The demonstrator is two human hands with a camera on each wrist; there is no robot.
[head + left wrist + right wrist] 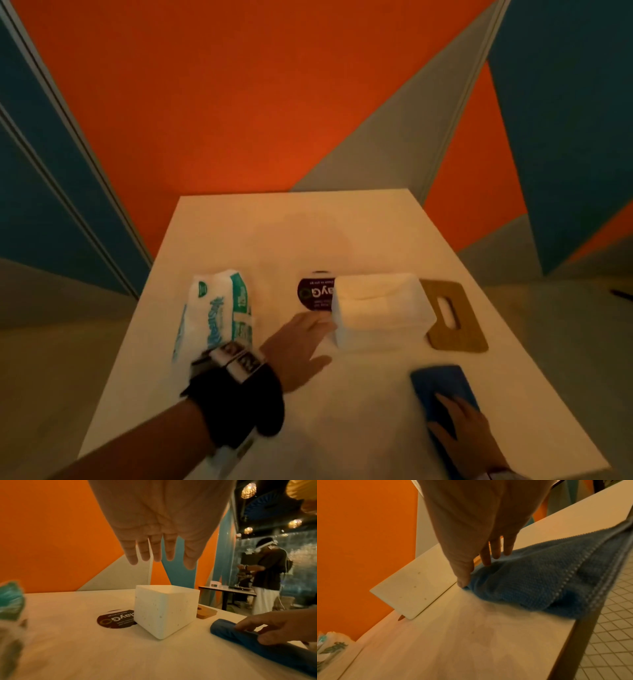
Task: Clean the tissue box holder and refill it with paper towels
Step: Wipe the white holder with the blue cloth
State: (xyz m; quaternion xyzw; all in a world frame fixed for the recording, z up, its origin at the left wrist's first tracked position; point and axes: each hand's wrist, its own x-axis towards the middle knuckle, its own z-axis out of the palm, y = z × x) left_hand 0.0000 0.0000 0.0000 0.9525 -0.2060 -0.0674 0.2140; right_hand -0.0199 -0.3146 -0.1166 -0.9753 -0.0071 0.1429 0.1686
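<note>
The white tissue box holder (380,311) (164,609) (412,589) stands open-topped on the white table (342,428), with small specks on its sides. Its wooden lid (452,315) (205,613) lies flat just to its right. A paper towel pack (219,315) (330,646) lies at the left. My left hand (308,339) (161,555) hovers with straight fingers close to the holder's left side and holds nothing. My right hand (462,428) (274,627) (476,573) pinches a bunched blue cloth (442,383) (240,632) (539,585) near the table's front right edge.
A dark round sticker (315,291) (116,619) lies on the table behind the holder's left corner. An orange, grey and blue wall stands behind the table. In the left wrist view a person (267,574) stands at another table (223,589) far to the right.
</note>
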